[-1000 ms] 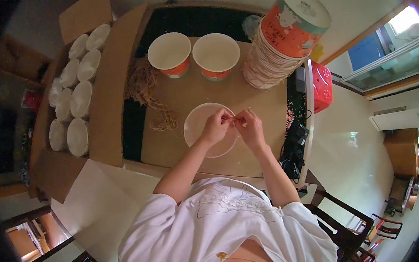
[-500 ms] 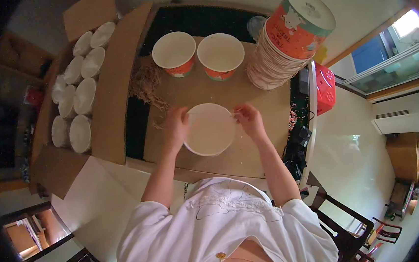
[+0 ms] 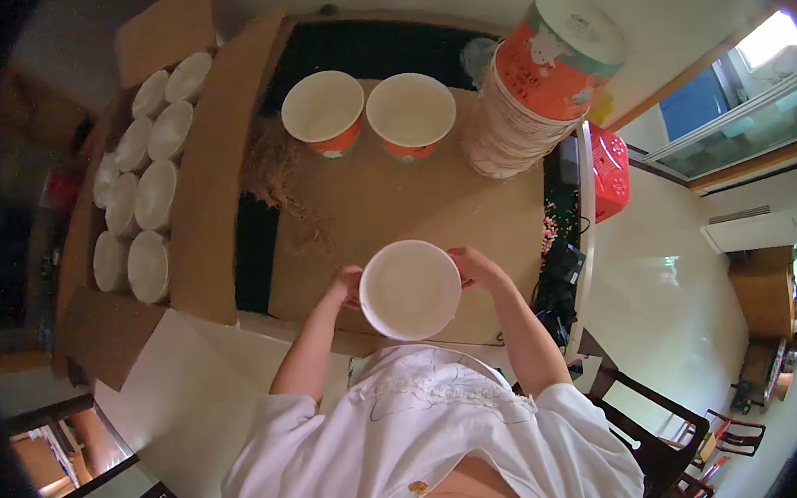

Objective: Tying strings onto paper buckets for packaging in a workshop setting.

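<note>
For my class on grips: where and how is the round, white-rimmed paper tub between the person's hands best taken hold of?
Probably hold the white-rimmed paper tub by opposite sides of its outer wall, near the rim, from left and right, as the left hand and right hand do: its round mouth is wide and faces up, so paired grips should balance it.

Glaring window (image 3: 769, 40), dim, perhaps blurry left side.
</note>
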`<state>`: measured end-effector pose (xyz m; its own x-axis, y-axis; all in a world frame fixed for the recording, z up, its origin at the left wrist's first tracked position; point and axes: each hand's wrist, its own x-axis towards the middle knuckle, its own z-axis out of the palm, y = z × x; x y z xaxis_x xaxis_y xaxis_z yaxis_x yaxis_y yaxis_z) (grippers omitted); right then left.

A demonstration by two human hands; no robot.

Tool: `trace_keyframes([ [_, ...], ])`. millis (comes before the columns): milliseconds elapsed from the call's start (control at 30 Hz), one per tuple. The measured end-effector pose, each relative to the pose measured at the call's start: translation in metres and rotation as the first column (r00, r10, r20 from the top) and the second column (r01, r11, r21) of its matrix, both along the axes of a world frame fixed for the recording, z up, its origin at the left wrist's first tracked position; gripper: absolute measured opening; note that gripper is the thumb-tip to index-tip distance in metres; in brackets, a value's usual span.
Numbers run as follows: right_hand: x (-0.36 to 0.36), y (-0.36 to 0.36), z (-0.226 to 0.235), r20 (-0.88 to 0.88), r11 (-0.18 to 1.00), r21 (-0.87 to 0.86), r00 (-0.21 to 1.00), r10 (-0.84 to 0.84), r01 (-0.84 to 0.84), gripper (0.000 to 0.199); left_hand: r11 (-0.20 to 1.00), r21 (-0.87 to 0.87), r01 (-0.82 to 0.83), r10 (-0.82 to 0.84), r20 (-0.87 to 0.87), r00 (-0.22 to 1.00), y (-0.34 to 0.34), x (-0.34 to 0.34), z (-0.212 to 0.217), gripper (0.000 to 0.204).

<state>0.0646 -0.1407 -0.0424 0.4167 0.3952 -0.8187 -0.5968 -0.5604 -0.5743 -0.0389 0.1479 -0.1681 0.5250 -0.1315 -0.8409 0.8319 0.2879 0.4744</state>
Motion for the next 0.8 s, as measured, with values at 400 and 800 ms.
trace_keyframes([
  [400,0.060,-0.038,0.262,0.908,0.954,0.277,0.356,-0.219,-0.119,0.051,0.903,0.287,-0.319,-0.157,0.913,0.377,-0.057,0.109,0.373,0.052],
  [800,0.282,-0.126,0.346,0.951,0.952,0.278,0.174,-0.255,-0.126,0.024,0.560,0.296,-0.774,-0.701,0.668,-0.251,-0.198,0.244,0.475,0.059],
])
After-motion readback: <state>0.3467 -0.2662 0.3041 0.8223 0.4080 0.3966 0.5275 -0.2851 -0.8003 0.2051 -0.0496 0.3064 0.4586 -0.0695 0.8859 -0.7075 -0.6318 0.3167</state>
